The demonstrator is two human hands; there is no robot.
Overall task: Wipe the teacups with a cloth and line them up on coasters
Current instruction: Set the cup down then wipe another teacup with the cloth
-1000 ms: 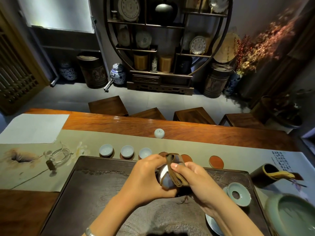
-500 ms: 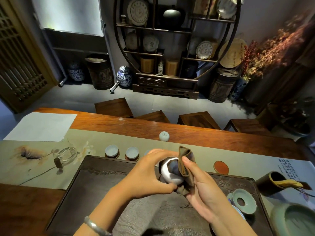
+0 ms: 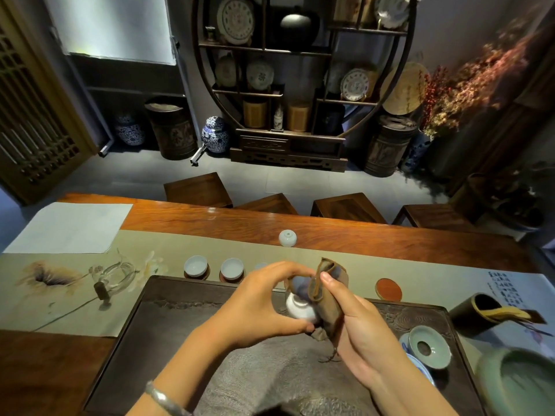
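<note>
My left hand [image 3: 261, 304] grips a pale teacup [image 3: 297, 306] above the dark tea tray [image 3: 180, 307], its foot turned toward me. My right hand [image 3: 357, 328] holds a folded brown cloth [image 3: 326, 292] pressed into and around the cup's mouth. Behind the tray, two pale teacups [image 3: 195, 264] [image 3: 232, 268] stand on coasters; a third beside them is mostly hidden by my left hand. An empty red-brown coaster [image 3: 388, 289] lies further right on the runner. One upturned cup [image 3: 287, 238] stands alone near the runner's far edge.
A glass pitcher [image 3: 115, 277] lies left of the tray. A celadon strainer [image 3: 429, 351] on blue-white saucers sits at the tray's right end. A dark tool holder [image 3: 477, 310] and a green bowl [image 3: 522, 382] are at far right. Stools [image 3: 196, 190] line the table's far side.
My left hand has turned the cup so its foot faces me more. The cloth in my right hand has shifted round the cup's rim. The camera has tilted slightly.
</note>
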